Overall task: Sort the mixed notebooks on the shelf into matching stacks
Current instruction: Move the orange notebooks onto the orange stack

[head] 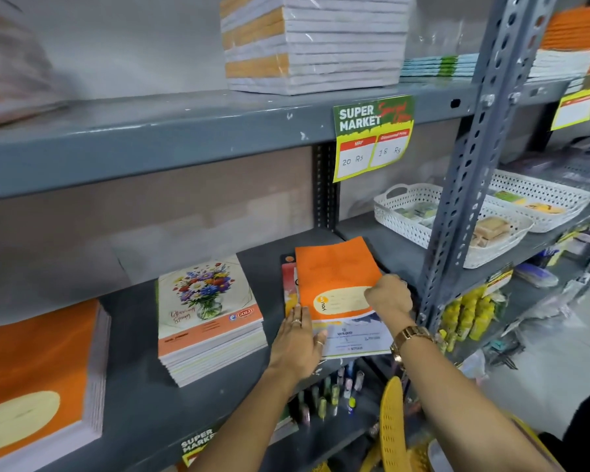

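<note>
An orange notebook lies on top of a small mixed pile at the middle of the grey shelf. My right hand grips its right edge, lifting it slightly. Beneath it shows a white-and-blue notebook and a red-edged one. My left hand rests flat on the pile's front left corner, fingers apart. To the left stands a stack of flower-cover notebooks. A stack of orange notebooks sits at the far left.
A perforated steel upright stands just right of the pile. White baskets with small items sit behind it. Wrapped notebook bundles fill the upper shelf above a price tag. Pens and a yellow basket lie below.
</note>
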Action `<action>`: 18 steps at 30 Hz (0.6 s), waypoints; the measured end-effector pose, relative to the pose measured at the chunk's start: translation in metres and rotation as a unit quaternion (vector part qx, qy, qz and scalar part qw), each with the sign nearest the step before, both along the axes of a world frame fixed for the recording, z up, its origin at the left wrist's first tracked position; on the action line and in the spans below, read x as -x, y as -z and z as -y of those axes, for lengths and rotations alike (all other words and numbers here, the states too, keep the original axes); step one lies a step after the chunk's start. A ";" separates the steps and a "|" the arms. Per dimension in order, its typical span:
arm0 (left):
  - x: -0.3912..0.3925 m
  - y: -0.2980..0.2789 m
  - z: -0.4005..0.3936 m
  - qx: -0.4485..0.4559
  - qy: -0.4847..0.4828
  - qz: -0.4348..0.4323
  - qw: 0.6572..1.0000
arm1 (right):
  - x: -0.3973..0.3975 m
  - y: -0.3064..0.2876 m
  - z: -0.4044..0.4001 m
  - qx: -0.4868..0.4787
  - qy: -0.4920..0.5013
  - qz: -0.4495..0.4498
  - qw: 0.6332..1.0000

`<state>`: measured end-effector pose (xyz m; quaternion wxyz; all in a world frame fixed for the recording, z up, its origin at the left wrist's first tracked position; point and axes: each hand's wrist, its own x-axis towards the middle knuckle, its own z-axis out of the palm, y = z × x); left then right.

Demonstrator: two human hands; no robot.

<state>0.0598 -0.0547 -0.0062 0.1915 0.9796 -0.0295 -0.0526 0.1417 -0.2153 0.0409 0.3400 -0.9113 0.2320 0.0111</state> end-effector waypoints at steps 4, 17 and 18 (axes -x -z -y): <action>-0.004 -0.003 0.004 0.037 -0.024 -0.005 0.999 | -0.009 -0.003 0.007 -0.153 0.027 0.061 0.986; -0.003 -0.069 0.013 0.436 -0.229 0.063 0.868 | 0.019 -0.048 0.009 -0.364 0.064 0.194 0.909; -0.001 -0.076 0.011 0.471 -0.249 0.068 0.844 | 0.023 -0.053 0.006 -0.371 0.056 0.196 0.906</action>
